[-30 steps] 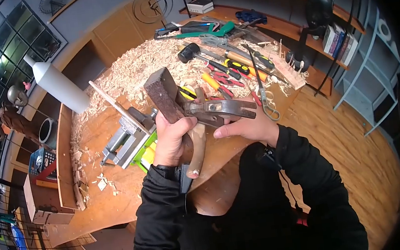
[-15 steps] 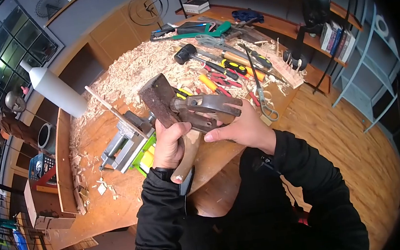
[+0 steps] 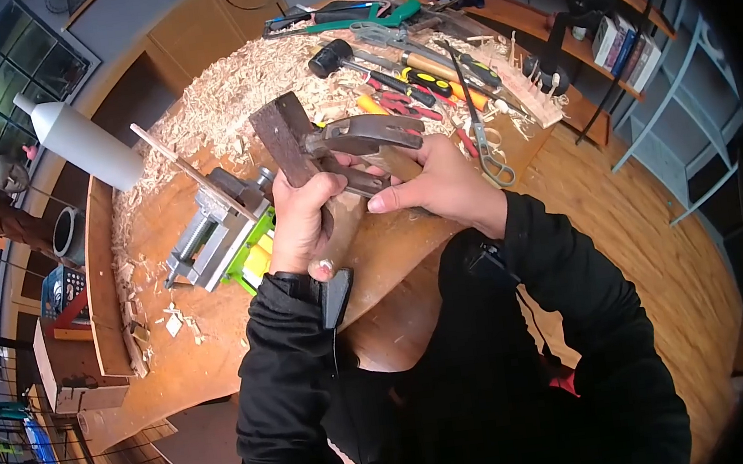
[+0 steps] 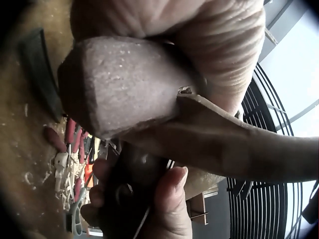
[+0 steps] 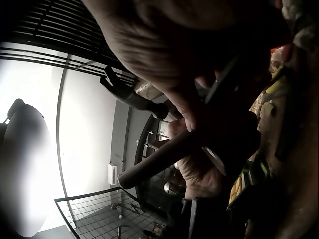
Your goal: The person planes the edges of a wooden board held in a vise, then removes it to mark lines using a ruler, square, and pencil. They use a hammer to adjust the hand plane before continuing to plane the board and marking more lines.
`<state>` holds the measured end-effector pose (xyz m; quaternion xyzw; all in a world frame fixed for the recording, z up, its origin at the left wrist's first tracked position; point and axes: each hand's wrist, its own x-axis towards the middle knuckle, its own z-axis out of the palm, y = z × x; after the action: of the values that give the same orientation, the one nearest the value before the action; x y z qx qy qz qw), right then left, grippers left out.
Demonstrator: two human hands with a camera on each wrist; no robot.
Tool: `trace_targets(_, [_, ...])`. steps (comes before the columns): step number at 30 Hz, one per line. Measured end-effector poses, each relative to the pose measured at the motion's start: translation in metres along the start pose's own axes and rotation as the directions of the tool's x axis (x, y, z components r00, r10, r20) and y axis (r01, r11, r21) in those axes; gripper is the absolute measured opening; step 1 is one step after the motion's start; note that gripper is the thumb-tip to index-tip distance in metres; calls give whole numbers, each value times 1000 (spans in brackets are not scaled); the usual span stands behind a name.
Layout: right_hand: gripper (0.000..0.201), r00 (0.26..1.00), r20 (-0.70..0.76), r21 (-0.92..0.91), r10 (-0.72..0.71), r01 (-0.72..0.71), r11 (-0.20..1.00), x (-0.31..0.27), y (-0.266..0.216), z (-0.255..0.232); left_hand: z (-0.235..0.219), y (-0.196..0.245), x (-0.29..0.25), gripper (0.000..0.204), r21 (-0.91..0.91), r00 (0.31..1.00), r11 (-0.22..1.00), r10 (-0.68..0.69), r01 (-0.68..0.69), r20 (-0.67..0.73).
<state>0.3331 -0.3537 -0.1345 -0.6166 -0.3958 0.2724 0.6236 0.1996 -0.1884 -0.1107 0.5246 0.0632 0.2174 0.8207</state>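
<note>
Adze and claw hammer in hand, above the table's near edge

The left hand (image 3: 301, 217) grips the adze (image 3: 283, 137) near its head, fingers curled; the right hand (image 3: 454, 190) holds the claw hammer (image 3: 365, 132), fingers bent round its handle, thumb against the adze's dark metal; both look stiff and head-heavy, the adze likely steadiest held close under its head, above the table (image 3: 145, 216)

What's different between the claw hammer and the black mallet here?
The claw hammer is held up above the bench, while the black mallet lies on it among wood shavings.
The claw hammer's head has a curved, forked claw; the mallet's is chunky and rounded, with no claw.
The claw hammer's head is greyish metal; the mallet's is black.
Both are striking tools.
</note>
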Motion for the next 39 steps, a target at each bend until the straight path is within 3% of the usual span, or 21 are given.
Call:
trace_targets(8, [47,999,29,63,-16,14,998,5,2,2,-3,-1,2,33,8,1000,1000,1,-1,-27])
trace_targets(10, [67,992,87,10,87,-88,996,5,1,-1,-6,-3,4,33,31,999,1000,6,-5,-35])
trace_targets(11, [67,993,88,6,78,-79,997,6,4,-1,-8,-5,4,33,25,999,1000,10,-9,-38])
trace_targets(13, [48,997,61,90,-38,32,995,8,11,1,-10,-7,6,33,19,999,1000,25,-24,-40])
trace_targets(14, [44,997,75,84,-31,24,996,8,11,0,-11,-8,6,33,23,999,1000,18,-17,-38])
trace_targets(21, [42,1000,-18,85,20,-18,996,13,-10,-11,-22,-14,10,38,0,997,999,37,-37,-66])
trace_targets(23, [42,970,-191,21,151,-149,989,26,-18,-26,-23,-11,8,38,-11,997,1000,11,-12,-79])
trace_targets(24, [32,955,-259,-36,142,-157,987,36,-15,-32,-29,-13,10,39,-30,999,999,-12,11,-46])
trace_targets(25, [29,967,-236,-119,94,-124,985,54,9,-50,-33,-13,11,39,-48,999,998,-34,34,-11])
trace_targets(27, [31,950,-311,-489,18,-176,855,70,12,-62,-32,-11,9,41,-61,999,997,-43,42,-2])
trace_targets(28, [35,953,-304,-558,-6,-173,812,75,12,-62,-34,-10,8,41,-118,997,990,-75,76,13])
trace_targets(29, [35,955,-289,-603,66,-235,763,79,7,-62,-35,-11,8,41,-173,994,979,-106,109,28])
trace_targets(31, [33,970,-240,-773,45,-219,595,91,21,-59,-37,-10,7,41,-192,992,974,-116,123,46])
trace_targets(32, [32,978,-208,-812,-36,-152,563,92,28,-55,-35,-8,5,40,-214,992,969,-120,125,36])
trace_targets(39, [29,997,-70,-905,-35,-49,422,111,53,-45,-42,-9,6,44,-198,984,964,-169,176,56])
